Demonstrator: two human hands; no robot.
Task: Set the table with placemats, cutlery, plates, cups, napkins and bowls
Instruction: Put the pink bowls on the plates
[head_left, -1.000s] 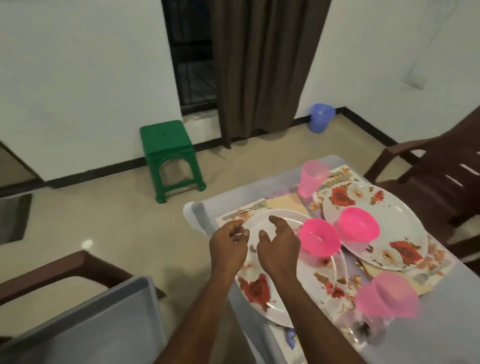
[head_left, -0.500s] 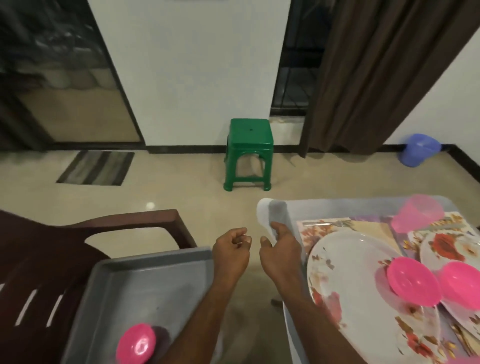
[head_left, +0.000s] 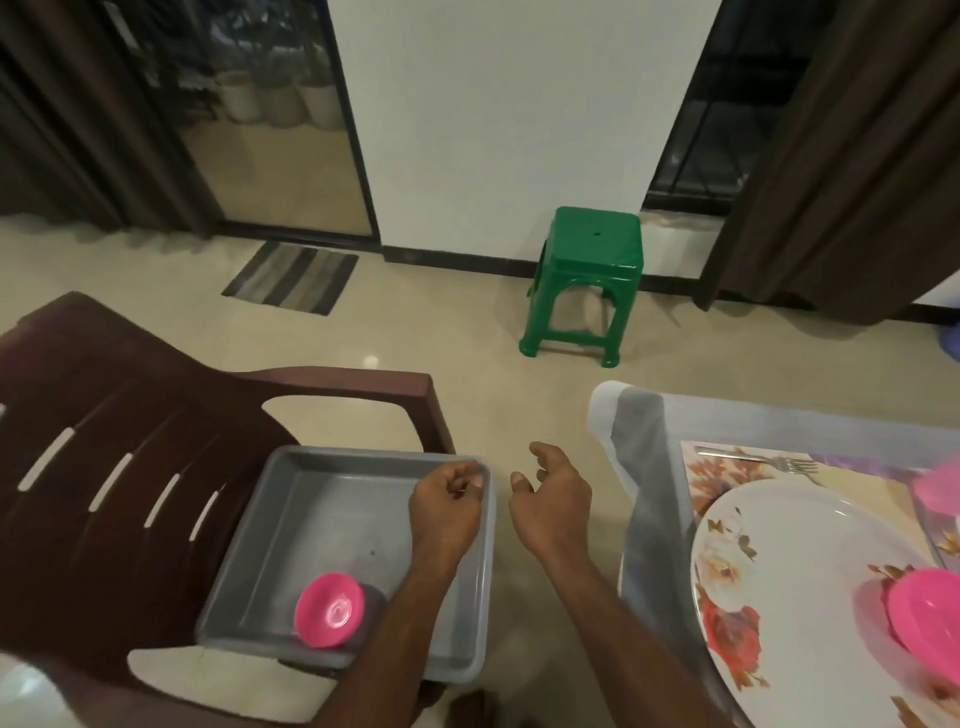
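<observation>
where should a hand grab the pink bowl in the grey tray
Probably its upper rim, from above. The pink bowl lies tilted in the grey tray, mouth toward the camera, so that edge is exposed. The left hand is nearest.

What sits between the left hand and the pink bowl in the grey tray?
Nothing: in the head view only bare tray floor separates the left hand from the pink bowl; the forearm passes beside the bowl.

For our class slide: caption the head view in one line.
Both empty hands, left and right, hover near a grey tray holding one pink bowl.
</observation>
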